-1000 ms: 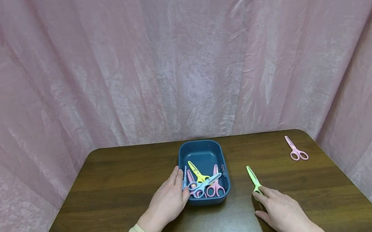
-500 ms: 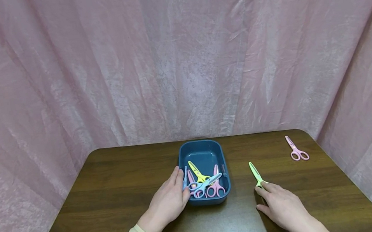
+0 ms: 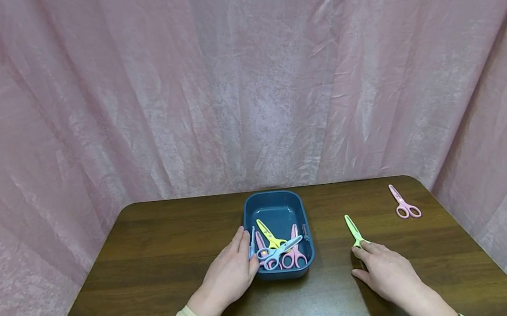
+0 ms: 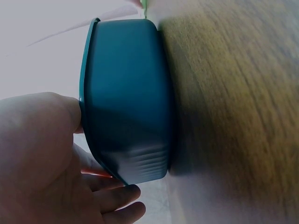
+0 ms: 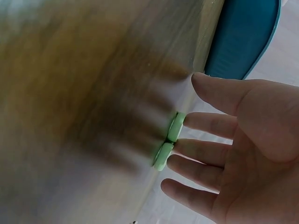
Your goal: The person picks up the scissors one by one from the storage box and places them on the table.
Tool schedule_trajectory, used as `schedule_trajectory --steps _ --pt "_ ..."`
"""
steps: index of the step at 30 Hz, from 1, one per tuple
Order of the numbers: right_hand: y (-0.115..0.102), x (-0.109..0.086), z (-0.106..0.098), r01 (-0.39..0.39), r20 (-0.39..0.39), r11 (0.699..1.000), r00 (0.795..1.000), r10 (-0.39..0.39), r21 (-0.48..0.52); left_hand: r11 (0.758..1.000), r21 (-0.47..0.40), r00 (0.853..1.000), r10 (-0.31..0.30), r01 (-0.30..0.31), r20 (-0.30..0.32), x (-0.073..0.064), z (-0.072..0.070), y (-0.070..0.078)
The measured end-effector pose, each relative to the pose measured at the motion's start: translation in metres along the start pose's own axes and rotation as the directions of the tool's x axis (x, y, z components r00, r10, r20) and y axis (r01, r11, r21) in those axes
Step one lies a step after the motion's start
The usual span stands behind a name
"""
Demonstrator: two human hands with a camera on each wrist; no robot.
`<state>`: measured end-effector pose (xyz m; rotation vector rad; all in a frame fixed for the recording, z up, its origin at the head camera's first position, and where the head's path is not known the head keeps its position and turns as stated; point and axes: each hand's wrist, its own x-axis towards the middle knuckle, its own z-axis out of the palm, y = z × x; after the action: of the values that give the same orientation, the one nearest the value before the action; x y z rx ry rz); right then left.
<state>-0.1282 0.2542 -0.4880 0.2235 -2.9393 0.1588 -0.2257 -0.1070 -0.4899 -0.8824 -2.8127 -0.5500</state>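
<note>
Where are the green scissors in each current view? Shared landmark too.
Head: green scissors right of centre, partly hidden by the right hand.
Left wrist: only a green sliver at the top edge, likely them.
Right wrist: handle loops just below and right of centre.
Landmark: blue bin, in all three.

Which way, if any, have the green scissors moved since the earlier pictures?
Yes: the green scissors have shifted forward and rightward, away from the blue box.

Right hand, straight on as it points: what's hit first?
Green scissors; the right hand is touching them. Past them, the line seems to run toward the right side of the dark blue tray, though exact heading is hard to judge.
</note>
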Motion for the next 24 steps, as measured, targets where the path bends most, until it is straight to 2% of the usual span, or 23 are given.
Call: schedule_trajectory --steps 10,24 --pt "0.011 0.009 0.003 -0.002 -0.023 1.0 1.0 0.002 -0.009 1.0 -0.003 1.0 -0.011 0.011 0.016 0.0 -0.001 0.001" --pt "0.025 0.019 0.0 -0.011 -0.018 0.999 1.0 0.01 -0.031 1.0 0.004 1.0 -0.008 0.008 0.015 0.0 -0.001 0.0"
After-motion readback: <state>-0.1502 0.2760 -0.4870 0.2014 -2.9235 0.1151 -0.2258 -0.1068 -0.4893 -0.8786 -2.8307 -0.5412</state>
